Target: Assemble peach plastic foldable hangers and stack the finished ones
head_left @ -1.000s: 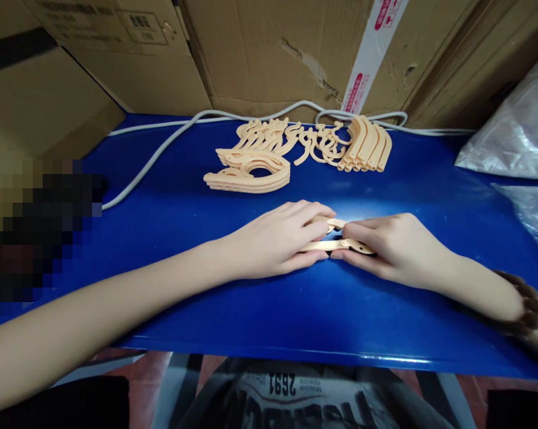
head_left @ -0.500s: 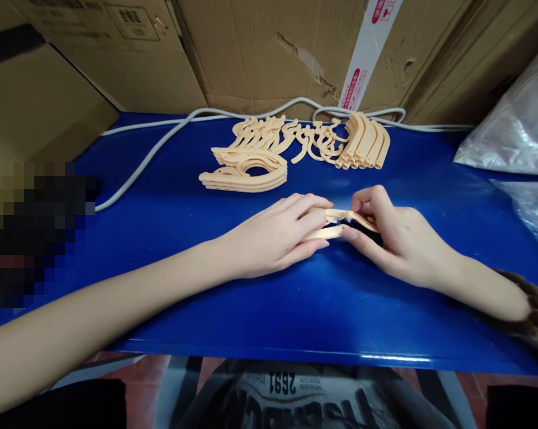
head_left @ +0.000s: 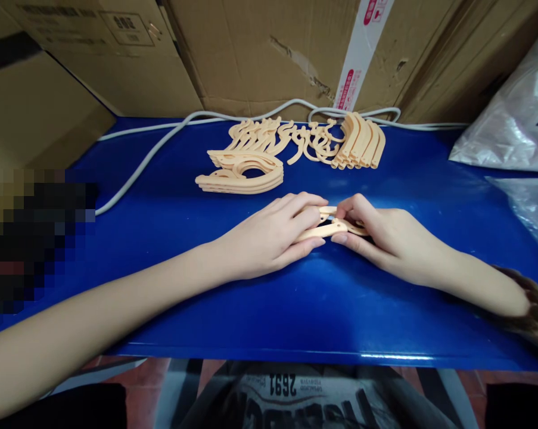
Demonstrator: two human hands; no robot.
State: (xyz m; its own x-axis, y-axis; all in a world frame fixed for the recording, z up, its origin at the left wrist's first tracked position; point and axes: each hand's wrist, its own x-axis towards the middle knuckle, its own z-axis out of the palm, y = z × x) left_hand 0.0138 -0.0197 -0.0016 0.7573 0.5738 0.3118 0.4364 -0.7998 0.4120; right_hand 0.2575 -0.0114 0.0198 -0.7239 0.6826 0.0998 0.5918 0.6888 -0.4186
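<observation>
My left hand [head_left: 277, 235] is closed around a beige plastic hanger arm [head_left: 325, 230], which has a small hole near its right end. My right hand [head_left: 387, 238] pinches a second beige hanger part [head_left: 354, 227] against that end; fingers cover most of it, so its exact shape is unclear. Both hands are low over the blue table. Just beyond them lies a stack of folded beige hangers [head_left: 246, 186]. Behind it are wavy beige pieces [head_left: 255, 136], loose curved hooks [head_left: 325, 143] and a row of nested hanger arms [head_left: 362, 140].
A white cable [head_left: 143, 158] runs along the back of the blue table [head_left: 260, 316]. Cardboard boxes [head_left: 237, 53] stand behind it and at the left. Clear plastic bags [head_left: 510, 113] lie at the right. A dark, pixelated object [head_left: 31, 238] sits at the left edge.
My right hand has shifted slightly left, closer to my left hand, and its forefinger has lowered. The two hanger parts now overlap at the hole end. The view has shifted slightly.
</observation>
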